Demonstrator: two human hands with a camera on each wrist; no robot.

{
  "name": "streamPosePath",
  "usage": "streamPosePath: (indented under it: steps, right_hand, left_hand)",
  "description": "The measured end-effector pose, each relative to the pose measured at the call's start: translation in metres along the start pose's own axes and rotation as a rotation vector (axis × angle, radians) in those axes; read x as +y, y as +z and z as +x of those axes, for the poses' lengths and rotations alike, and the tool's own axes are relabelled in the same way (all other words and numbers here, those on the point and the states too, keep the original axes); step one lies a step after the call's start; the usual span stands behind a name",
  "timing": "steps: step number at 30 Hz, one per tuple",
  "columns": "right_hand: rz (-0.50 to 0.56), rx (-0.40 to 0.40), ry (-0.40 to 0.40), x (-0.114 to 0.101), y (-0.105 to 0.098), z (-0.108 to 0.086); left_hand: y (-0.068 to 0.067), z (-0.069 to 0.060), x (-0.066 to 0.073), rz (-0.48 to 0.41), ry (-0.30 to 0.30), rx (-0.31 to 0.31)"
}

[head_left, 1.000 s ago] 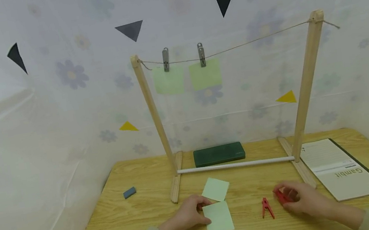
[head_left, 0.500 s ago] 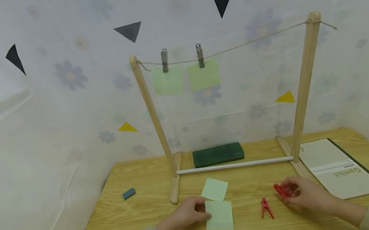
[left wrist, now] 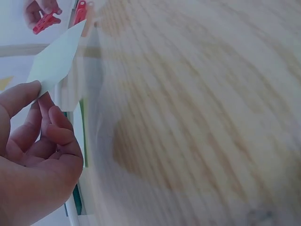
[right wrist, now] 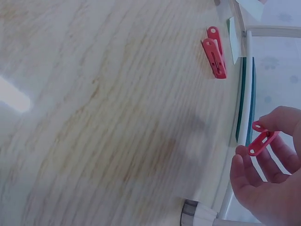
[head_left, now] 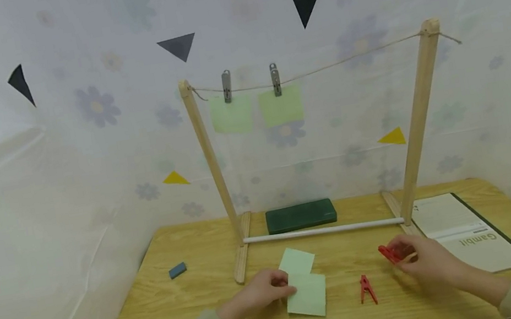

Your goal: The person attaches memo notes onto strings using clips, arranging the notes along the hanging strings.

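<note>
My left hand [head_left: 264,293] pinches a pale green paper square [head_left: 307,295] by its left edge, thumb against fingers; the left wrist view shows the sheet [left wrist: 59,56] lifted off the table. Behind it lies a second green square [head_left: 296,260], partly covered in the head view. My right hand [head_left: 421,256] holds a red clothespin [head_left: 389,254] between thumb and fingers, above the table. Another red clothespin [head_left: 367,289] lies between the two hands. Two green squares, a left one [head_left: 232,116] and a right one [head_left: 281,106], hang from a string by grey metal clips.
A wooden frame with a left post [head_left: 208,155], a right post [head_left: 420,122] and a white crossbar [head_left: 322,230] carries the string [head_left: 350,59]. A green case [head_left: 301,216] sits behind the bar. A blue eraser-like block [head_left: 178,270] lies left, a notepad [head_left: 472,231] right.
The left hand has raised its paper square off the table and shifted it slightly right, over part of the other. The right hand has lifted its clothespin and moved slightly away from me.
</note>
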State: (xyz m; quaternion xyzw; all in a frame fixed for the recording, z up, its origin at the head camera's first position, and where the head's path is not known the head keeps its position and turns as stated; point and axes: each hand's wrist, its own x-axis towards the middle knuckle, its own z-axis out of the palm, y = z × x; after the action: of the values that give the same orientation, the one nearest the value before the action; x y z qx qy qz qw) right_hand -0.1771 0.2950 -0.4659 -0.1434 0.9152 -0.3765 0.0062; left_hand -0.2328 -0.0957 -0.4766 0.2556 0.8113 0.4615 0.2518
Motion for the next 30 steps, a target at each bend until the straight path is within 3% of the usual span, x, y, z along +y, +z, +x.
streamPosePath:
  steps: [5, 11, 17, 30]
  right_hand:
    - [-0.010, 0.060, 0.029, -0.004, -0.007, -0.002]
    - [-0.069, 0.146, 0.001, -0.008, -0.017, -0.002]
    - [-0.089, 0.133, 0.016, -0.016, -0.035, 0.002]
    - [-0.098, 0.176, 0.041, -0.040, -0.065, 0.008]
  left_hand:
    - [0.002, 0.007, 0.006, 0.019, 0.003, 0.030]
    - [0.004, 0.013, 0.012, -0.049, -0.030, 0.058]
    - [0.003, 0.018, 0.020, -0.133, -0.065, 0.080]
    - [0.004, 0.026, 0.042, -0.147, 0.028, 0.110]
